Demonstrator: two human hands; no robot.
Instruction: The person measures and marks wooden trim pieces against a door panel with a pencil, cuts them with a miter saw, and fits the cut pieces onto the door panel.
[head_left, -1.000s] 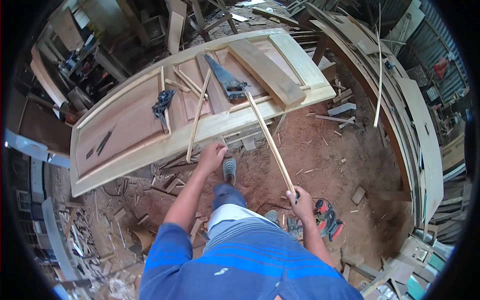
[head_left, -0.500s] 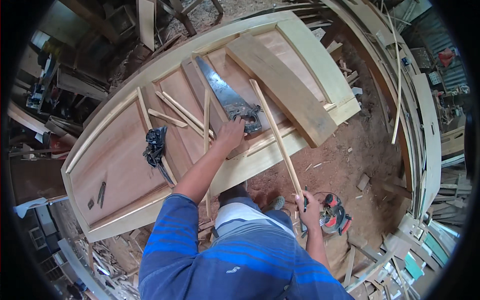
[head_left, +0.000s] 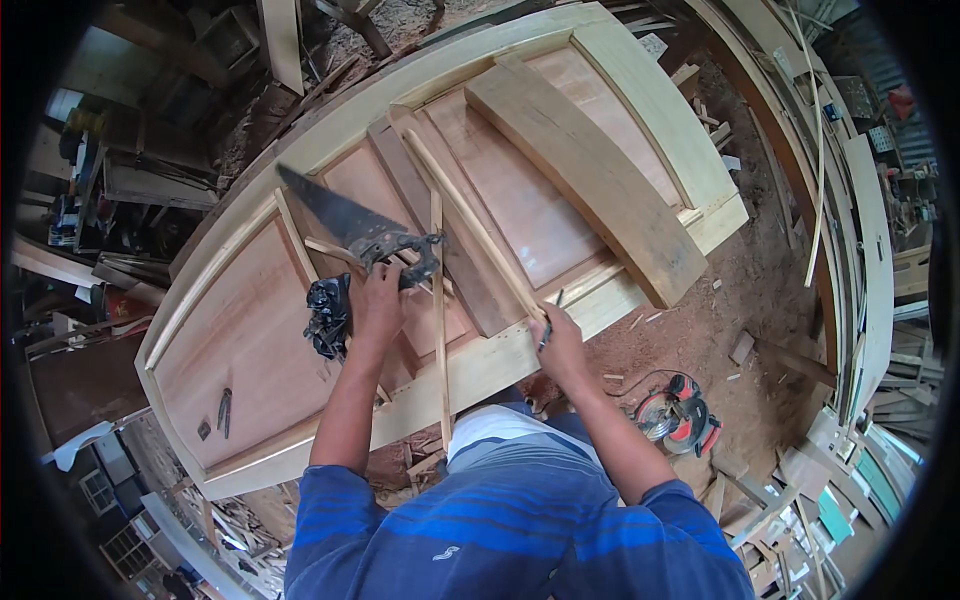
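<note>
My left hand (head_left: 383, 300) is closed on the handle of a hand saw (head_left: 330, 205), lifting or sliding it over a pale panelled wooden door (head_left: 715, 205), blade toward the upper left. My right hand (head_left: 553, 340) grips a long thin wooden strip (head_left: 470, 220) and a slim dark pen-like tool (head_left: 559, 298) at the door's near edge. A thick brown plank (head_left: 580, 170) lies across the door on the right. Other thin strips (head_left: 440, 370) lie under and beside the saw. A crumpled black plastic bag (head_left: 328, 312) is just left of my left hand.
A red-and-black power saw (head_left: 680, 418) stands on the dirt floor at lower right, among offcuts. Long boards (head_left: 865, 260) are stacked along the right. A dark slim tool (head_left: 225, 410) lies on the door's left end. Cluttered shelving and timber surround the door.
My left hand took hold of the saw and moved it left from beside the plank. My right hand rose toward the door with the strip, which now lies across where the saw was.
</note>
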